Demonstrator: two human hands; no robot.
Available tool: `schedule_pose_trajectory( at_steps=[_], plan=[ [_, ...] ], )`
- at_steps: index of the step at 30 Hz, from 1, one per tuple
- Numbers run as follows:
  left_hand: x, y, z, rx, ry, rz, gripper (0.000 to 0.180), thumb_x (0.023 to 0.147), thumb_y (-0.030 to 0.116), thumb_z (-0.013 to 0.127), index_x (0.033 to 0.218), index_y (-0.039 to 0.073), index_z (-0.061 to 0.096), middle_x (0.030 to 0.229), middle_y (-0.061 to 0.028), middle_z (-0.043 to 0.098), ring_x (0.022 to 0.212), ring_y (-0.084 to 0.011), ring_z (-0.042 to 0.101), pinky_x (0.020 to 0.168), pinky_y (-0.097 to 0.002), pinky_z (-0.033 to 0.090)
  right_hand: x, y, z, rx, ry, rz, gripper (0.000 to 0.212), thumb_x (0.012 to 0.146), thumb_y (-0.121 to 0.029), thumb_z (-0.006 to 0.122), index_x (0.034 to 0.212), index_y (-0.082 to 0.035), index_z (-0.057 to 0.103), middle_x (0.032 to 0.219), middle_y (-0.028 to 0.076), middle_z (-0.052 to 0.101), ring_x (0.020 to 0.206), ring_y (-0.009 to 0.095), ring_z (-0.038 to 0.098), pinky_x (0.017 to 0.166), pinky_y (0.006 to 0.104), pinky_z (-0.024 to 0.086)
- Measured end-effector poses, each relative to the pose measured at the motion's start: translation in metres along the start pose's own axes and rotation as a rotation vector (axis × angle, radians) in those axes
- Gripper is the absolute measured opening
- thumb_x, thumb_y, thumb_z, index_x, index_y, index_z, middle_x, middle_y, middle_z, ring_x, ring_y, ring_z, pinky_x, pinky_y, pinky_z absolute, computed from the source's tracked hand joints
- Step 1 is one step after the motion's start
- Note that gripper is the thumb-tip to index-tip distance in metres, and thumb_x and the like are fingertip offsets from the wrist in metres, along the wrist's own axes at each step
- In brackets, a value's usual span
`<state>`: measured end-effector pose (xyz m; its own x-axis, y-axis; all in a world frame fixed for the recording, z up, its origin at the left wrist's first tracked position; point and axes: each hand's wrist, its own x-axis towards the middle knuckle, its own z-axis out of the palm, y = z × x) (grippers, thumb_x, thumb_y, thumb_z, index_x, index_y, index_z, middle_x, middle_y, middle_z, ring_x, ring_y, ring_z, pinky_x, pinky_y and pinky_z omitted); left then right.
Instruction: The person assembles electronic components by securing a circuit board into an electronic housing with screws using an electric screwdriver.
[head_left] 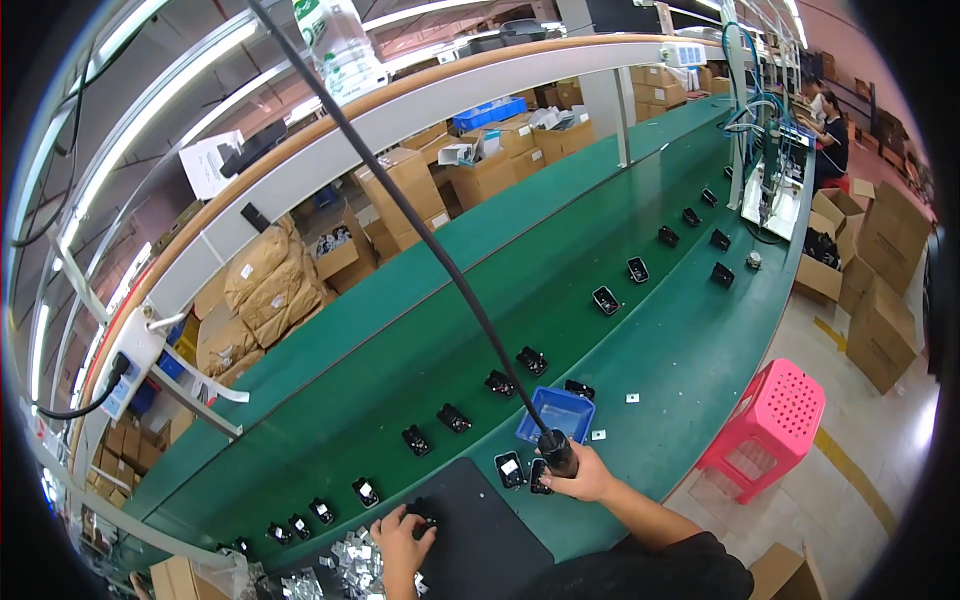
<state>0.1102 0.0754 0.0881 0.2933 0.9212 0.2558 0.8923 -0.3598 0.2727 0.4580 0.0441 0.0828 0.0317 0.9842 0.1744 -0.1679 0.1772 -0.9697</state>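
Observation:
My right hand [588,476] grips a black corded electric screwdriver [557,453], held upright; its thick cord runs up and to the left. Just below the tool, partly hidden by it and the hand, is a small black housing [538,478]. Another open black housing [510,469] with a white piece in it lies beside that one. My left hand [402,543] has its fingers bent round a dark part [426,512] on the black mat [490,535]; the fingers cover much of this part. A pile of small shiny metal plates [358,565] lies against the left hand.
A blue bin [568,412] stands beyond the screwdriver. Several black housings [453,418] sit along the green conveyor belt [330,450]. A pink stool [770,420] is at the right. White equipment [780,185] and people at work show farther off; cartons [485,180] stand behind the line.

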Motion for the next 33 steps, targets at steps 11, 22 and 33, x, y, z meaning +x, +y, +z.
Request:
schedule_pose_trajectory(
  at_steps=[11,22,33],
  plan=[
    [-0.025,0.028,0.019,-0.127,0.036,0.052,0.029,0.059,0.016,0.077,0.082,0.008,0.062,0.127,-0.0181,0.051,0.106,-0.0341,0.051,0.093,-0.0438,0.035,-0.006,-0.016,-0.002,0.009,-0.02,0.027,0.051,0.072,-0.013,0.072,0.116,-0.004,0.049,0.075,-0.004,0.051,0.069,0.006,0.048,0.064,0.0237,0.043],
    [-0.029,0.045,0.034,-0.15,0.115,0.071,0.024,0.059,0.012,0.078,0.081,0.009,0.067,0.13,-0.0153,0.049,0.1,-0.0321,0.052,0.088,-0.0405,0.039,0.028,-0.029,-0.015,0.176,0.151,-0.159,0.057,0.072,0.0,0.062,0.125,0.0,0.042,0.073,0.001,0.056,0.065,0.008,0.054,0.062,0.0236,0.045],
    [-0.036,0.064,0.032,-0.16,0.071,-0.042,0.023,0.062,0.008,0.075,0.083,0.008,0.066,0.135,-0.0169,0.044,0.106,-0.032,0.051,0.09,-0.0398,0.04,0.123,-0.004,-0.01,0.194,0.263,-0.191,0.055,0.074,0.005,0.058,0.126,0.001,0.041,0.071,0.004,0.055,0.059,0.011,0.053,0.056,0.0255,0.045]
  ],
)
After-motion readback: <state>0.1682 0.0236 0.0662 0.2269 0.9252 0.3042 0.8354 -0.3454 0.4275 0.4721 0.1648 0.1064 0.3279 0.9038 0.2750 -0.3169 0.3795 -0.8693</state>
